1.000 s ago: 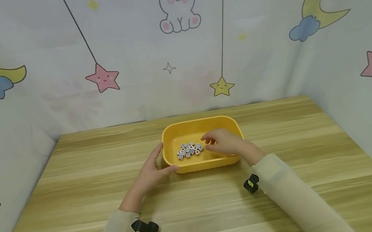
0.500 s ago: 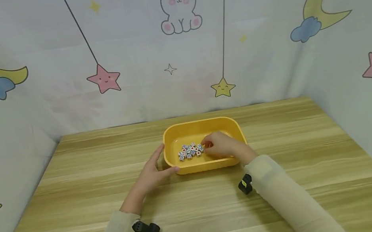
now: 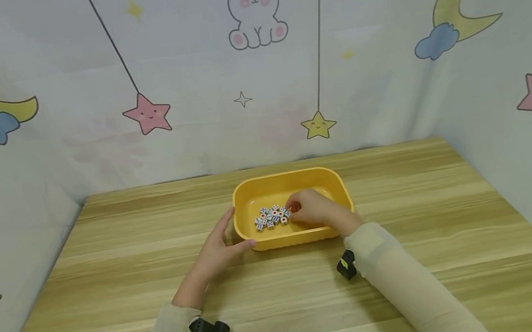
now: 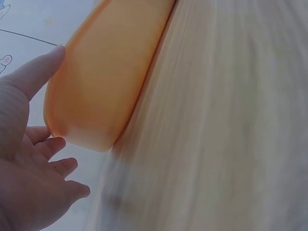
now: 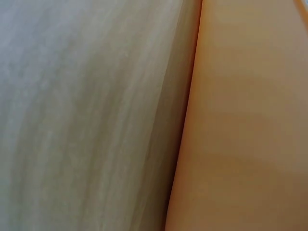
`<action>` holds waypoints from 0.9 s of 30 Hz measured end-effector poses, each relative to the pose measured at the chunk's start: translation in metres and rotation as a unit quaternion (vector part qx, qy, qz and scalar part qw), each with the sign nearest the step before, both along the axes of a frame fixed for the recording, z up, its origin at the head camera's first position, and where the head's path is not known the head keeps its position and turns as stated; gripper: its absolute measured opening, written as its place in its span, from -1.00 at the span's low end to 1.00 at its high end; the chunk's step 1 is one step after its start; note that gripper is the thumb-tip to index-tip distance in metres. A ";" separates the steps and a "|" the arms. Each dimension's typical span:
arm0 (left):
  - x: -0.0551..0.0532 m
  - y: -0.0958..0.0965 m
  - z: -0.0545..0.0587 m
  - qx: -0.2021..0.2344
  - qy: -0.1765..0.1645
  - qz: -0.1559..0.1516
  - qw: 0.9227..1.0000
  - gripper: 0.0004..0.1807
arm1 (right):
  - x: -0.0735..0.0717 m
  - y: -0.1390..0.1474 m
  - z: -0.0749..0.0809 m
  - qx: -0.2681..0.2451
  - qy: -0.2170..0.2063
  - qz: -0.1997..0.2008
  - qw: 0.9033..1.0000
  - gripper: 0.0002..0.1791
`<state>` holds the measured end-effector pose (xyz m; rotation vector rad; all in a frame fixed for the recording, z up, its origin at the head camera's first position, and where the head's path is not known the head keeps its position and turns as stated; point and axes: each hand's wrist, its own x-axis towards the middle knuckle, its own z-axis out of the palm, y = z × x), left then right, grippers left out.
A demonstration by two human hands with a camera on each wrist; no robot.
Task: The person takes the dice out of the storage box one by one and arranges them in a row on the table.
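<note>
Small white dice [image 3: 270, 218] with coloured dots lie in a cluster in the left half of a yellow plastic bin [image 3: 297, 238], seen in the head view. My left hand [image 3: 214, 252] rests against the bin's left end, its thumb on the front rim and its fingers along the side. In the left wrist view the thumb touches the bin wall [image 4: 103, 82], and the other fingers are loosely extended. My right hand [image 3: 316, 208] reaches into the bin over the front rim. Its thumb and index finger pinch a die at the cluster's right edge. No fingers show in the right wrist view.
The bin stands near the back of a wood-grain table [image 3: 288, 312]. Behind it hangs a white cloth [image 3: 202, 83] printed with stars, moons and a rabbit, which also closes off both sides. A small black camera sits on each sleeve cuff.
My right hand has moved left to the dice, and its thumb and index finger have closed in on one at the edge. The left hand has stayed at the bin's left end.
</note>
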<state>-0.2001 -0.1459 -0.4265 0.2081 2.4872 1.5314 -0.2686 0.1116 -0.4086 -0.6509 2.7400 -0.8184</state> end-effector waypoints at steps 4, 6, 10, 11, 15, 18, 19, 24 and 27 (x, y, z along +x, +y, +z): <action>0.000 0.000 0.000 0.002 0.001 -0.002 1.000 0.07 | -0.002 -0.001 -0.002 0.002 0.001 -0.009 1.000 -0.78; 0.001 0.000 0.000 0.003 0.000 -0.002 1.000 0.06 | -0.002 -0.001 -0.002 0.004 -0.001 -0.009 1.000 -0.80; 0.001 0.000 -0.001 0.003 -0.002 -0.001 1.000 0.06 | -0.002 -0.001 -0.003 0.005 -0.005 -0.009 1.000 -0.84; 0.001 0.000 -0.001 0.004 -0.003 -0.001 1.000 0.06 | -0.002 -0.001 -0.003 0.005 -0.006 -0.010 1.000 -0.85; 0.001 0.000 0.000 0.002 -0.004 0.001 1.000 0.07 | -0.004 -0.001 -0.004 0.005 -0.006 -0.006 1.000 -0.84; 0.001 0.000 0.000 0.001 -0.002 0.001 1.000 0.07 | -0.004 0.000 -0.005 0.001 -0.011 0.000 1.000 -0.84; 0.001 0.001 0.000 0.001 -0.002 0.000 1.000 0.08 | -0.005 0.000 -0.005 0.001 -0.013 0.001 1.000 -0.84; 0.001 0.001 -0.001 0.006 -0.003 -0.002 1.000 0.08 | -0.006 0.003 -0.006 0.000 -0.007 0.014 1.000 -0.86; 0.000 0.001 -0.001 0.011 -0.003 -0.003 1.000 0.07 | -0.004 0.001 -0.003 0.014 -0.015 0.000 1.000 -0.86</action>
